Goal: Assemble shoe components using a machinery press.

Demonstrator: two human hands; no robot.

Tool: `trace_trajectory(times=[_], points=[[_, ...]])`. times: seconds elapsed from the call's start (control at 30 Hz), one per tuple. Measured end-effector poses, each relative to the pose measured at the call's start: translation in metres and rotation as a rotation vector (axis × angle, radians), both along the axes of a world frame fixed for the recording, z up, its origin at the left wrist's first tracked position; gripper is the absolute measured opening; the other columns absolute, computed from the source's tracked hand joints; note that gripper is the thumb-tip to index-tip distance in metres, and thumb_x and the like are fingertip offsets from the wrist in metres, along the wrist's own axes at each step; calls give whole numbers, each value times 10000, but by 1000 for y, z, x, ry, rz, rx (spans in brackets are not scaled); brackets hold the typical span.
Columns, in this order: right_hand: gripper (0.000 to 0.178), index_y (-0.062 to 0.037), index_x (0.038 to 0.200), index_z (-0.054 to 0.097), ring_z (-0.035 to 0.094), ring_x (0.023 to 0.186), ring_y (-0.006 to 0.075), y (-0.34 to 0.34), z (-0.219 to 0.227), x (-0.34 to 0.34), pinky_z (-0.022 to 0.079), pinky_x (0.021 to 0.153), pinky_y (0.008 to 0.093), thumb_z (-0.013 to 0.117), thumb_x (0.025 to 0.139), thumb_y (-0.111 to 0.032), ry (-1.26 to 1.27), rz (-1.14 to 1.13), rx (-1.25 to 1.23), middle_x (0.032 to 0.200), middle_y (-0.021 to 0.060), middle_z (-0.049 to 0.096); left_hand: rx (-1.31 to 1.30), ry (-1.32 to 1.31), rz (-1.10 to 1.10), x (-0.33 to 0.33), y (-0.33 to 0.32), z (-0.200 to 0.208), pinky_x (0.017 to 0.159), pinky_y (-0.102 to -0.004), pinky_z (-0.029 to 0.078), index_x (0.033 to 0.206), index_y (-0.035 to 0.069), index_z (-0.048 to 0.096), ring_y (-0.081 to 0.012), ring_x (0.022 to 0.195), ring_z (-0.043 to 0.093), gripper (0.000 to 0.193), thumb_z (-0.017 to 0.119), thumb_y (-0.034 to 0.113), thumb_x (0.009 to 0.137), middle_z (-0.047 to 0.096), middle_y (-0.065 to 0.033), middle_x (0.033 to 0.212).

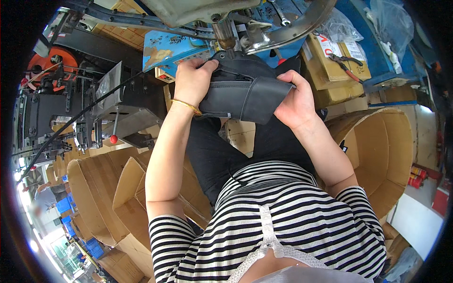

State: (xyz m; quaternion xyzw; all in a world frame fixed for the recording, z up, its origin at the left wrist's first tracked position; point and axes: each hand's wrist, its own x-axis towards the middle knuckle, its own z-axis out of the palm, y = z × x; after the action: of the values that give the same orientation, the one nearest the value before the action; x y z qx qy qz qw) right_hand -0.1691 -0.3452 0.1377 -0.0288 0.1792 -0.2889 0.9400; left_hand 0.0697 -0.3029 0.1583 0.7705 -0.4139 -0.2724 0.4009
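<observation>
A black stitched leather piece (231, 96), which looks like a shoe upper, is stretched between my hands beneath the machine's metal punch head (225, 35). My left hand (193, 80) is closed on its upper left edge, with thumb and fingertips close to a small metal eyelet (222, 55). At the right end, my right hand (298, 101) grips the piece, thumb on top and the other fingers partly hidden behind. A wide folded flap (264, 96) lies over the right part, and a gap shows along the middle. The far edge of the piece reaches the punch head.
Right of the machine, pliers (347, 66) lie on cardboard boxes (325, 70). A wrench (282, 16) rests on the blue bench. Large open cartons (377, 155) stand on both sides of me. At left is another machine with a red-knobbed lever (114, 137). A person is far off at left.
</observation>
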Motion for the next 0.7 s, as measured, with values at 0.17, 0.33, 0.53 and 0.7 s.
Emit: trace_trajectory(times=[0.17,0.33,0.53,0.7], points=[[236,40,886,587,640,879,277,2,21,10,492,879,391,526,826,-180,61,3,-32,925,175,661,-71,191,84,1,12,-4,669,-295,489,886,-60,707,-187,688,646,333,687,261,801,692,-142,748],[108,-39,784,531,608,734,201,-1,16,28,504,757,313,588,792,-131,304,-100,-32,776,92,593,-102,384,148,-3,14,2,592,-269,466,829,-57,709,-121,619,598,275,683,216,822,678,-86,702],[97,-43,790,530,600,745,202,6,9,28,502,762,311,585,793,-124,285,-107,-23,793,86,581,-69,306,140,2,16,-11,632,-274,483,887,-81,705,-139,657,623,307,687,218,820,695,-113,737],[96,-44,800,528,602,757,209,7,2,31,507,777,319,579,796,-126,298,-159,-4,799,87,580,-37,590,99,-1,9,17,627,-275,485,943,-65,695,-152,668,626,289,664,208,853,693,-89,779]])
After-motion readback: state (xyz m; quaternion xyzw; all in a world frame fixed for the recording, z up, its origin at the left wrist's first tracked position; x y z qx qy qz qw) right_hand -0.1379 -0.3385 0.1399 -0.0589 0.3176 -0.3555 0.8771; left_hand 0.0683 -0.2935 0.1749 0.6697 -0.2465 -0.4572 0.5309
